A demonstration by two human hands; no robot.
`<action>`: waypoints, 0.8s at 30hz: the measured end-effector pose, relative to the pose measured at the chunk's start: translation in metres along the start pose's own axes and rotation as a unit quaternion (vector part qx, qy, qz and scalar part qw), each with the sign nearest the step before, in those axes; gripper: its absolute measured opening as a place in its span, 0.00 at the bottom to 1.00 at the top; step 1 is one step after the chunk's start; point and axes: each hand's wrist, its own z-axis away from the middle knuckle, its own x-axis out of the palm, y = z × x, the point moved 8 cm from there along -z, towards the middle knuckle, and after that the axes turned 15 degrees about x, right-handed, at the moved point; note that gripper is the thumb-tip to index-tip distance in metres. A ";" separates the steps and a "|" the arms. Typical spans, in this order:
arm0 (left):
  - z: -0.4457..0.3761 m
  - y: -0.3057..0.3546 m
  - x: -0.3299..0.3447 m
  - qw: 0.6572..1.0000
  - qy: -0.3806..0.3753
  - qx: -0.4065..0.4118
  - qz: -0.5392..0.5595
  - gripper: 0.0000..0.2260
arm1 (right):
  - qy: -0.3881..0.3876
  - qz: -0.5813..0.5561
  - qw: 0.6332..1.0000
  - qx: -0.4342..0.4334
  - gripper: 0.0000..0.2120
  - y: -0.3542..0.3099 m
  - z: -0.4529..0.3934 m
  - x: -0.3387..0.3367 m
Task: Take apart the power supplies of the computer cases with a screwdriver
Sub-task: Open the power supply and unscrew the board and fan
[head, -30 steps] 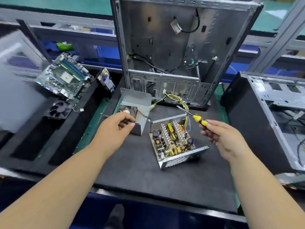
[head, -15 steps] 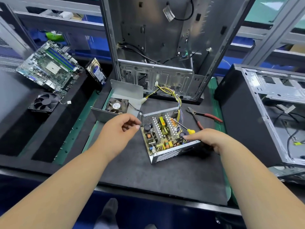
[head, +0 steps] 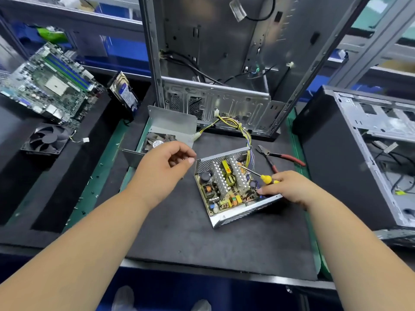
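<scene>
Over at the far left a green motherboard (head: pixel 48 83) lies tilted on black foam, its ridged slots and square socket facing up, with a black square fan (head: pixel 47 139) near it. A hard drive (head: pixel 124 93) leans on edge just right of the board. On the dark, grainy mat of the counter (head: pixel 179 232) sits a bent sheet-metal cover (head: pixel 167 127) holding a dusty fan, partly hidden by the left hand (head: pixel 162 169). That hand hovers with its fingers loosely curled, thumb near forefinger; whether it pinches anything I cannot tell. Just right, the open power supply (head: pixel 231 187) shows perforated steel walls, finned heatsinks and a crowded board. The right hand (head: pixel 289 187) rests on its near right edge, fingers wrapped round a yellow-handled screwdriver (head: pixel 265 178). Red-handled cutters (head: pixel 280 158) lie beyond. A stripped case (head: pixel 224 52) stands behind, cut off above.
</scene>
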 end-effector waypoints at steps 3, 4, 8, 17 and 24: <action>-0.007 -0.005 -0.009 1.000 -0.015 0.013 0.003 0.09 | 0.027 0.039 0.999 0.010 0.15 -0.002 0.004 -0.009; -0.008 -0.007 -0.014 1.000 -0.020 0.016 0.004 0.10 | 0.049 0.036 0.998 0.008 0.16 -0.005 0.006 -0.015; -0.013 -0.021 -0.041 0.999 -0.030 0.020 0.007 0.09 | 0.156 -0.034 0.987 -0.012 0.15 -0.024 0.023 -0.041; -0.027 -0.047 -0.139 0.998 -0.029 0.051 -0.021 0.06 | 0.154 -0.227 0.954 -0.119 0.06 -0.156 0.104 0.022; 0.010 -0.121 -0.204 0.979 -0.144 -0.046 -0.140 0.08 | 0.062 -0.270 0.946 -0.167 0.10 -0.233 0.126 0.122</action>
